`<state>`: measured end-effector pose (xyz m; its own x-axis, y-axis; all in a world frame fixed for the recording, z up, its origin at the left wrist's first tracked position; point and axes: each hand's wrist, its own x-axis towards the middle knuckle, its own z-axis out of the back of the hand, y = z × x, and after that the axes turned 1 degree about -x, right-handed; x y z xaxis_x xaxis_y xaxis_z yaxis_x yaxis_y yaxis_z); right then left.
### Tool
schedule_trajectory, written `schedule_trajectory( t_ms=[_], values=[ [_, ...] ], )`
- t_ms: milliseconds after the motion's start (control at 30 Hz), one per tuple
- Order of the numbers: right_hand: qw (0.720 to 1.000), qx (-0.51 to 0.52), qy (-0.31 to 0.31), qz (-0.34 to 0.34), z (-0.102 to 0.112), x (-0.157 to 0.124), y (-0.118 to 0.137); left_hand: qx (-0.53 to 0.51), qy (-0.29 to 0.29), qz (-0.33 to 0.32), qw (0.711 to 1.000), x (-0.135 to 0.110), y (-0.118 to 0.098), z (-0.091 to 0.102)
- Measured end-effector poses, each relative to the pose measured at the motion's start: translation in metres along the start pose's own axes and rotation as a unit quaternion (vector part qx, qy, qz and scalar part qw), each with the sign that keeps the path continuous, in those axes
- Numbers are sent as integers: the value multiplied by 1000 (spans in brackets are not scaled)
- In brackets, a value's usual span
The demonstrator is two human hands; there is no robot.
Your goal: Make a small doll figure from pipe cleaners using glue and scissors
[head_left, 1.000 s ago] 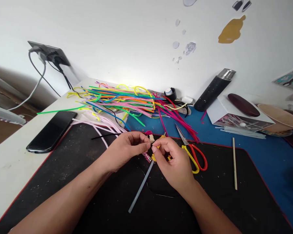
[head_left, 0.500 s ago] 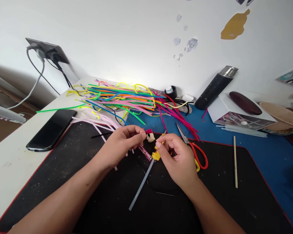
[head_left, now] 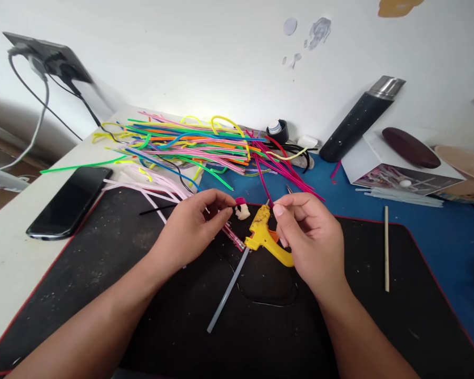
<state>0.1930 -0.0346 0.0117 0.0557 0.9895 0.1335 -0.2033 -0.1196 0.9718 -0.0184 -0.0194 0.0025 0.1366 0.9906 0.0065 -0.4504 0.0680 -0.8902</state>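
My left hand (head_left: 195, 229) is closed, its thumb and fingertips pinching a small figure (head_left: 242, 210) with a magenta top and a cream body just above the black mat (head_left: 102, 273). A thin pink rod (head_left: 234, 238) slants out under those fingers. My right hand (head_left: 312, 237) is curled, thumb pressed to forefinger, and its lower fingers lie against the handle of a yellow glue gun (head_left: 263, 234) on the mat. What the pinch holds is hidden. A clear glue stick (head_left: 225, 295) trails from the gun toward me.
A heap of coloured pipe cleaners (head_left: 189, 147) lies behind the hands. A black phone (head_left: 69, 200) rests at the left, a dark flask (head_left: 361, 118) leans on a white box (head_left: 403, 163) at the right, and a wooden stick (head_left: 386, 247) lies on the mat. Cables hang from a wall socket (head_left: 43, 52).
My right hand has moved right and away from the left, uncovering the yellow glue gun and covering the scissors. The left hand still pinches the small figure. The view has tilted down.
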Motion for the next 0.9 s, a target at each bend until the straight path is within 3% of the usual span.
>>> schedule_trajectory(
  t_ms=[167, 333, 467, 667, 900],
  values=[
    [1000, 3, 7, -8, -2, 0, 0, 135, 57, -138, 980, 1, 9, -6],
    [1000, 6, 17, -4, -4, -1, 0, 193, 110, -208, 953, 1, 15, -8],
    [1000, -5, 30, 1, -5, -3, -1, 228, 138, -231, 936, 1, 13, -7],
    [999, -20, 33, 10, -6, -5, -2, 275, 120, -239, 923, 0, 13, -6],
    [998, -30, 43, 28, -8, -6, -1, 280, 149, -267, 910, 1, 15, -13]
  ],
)
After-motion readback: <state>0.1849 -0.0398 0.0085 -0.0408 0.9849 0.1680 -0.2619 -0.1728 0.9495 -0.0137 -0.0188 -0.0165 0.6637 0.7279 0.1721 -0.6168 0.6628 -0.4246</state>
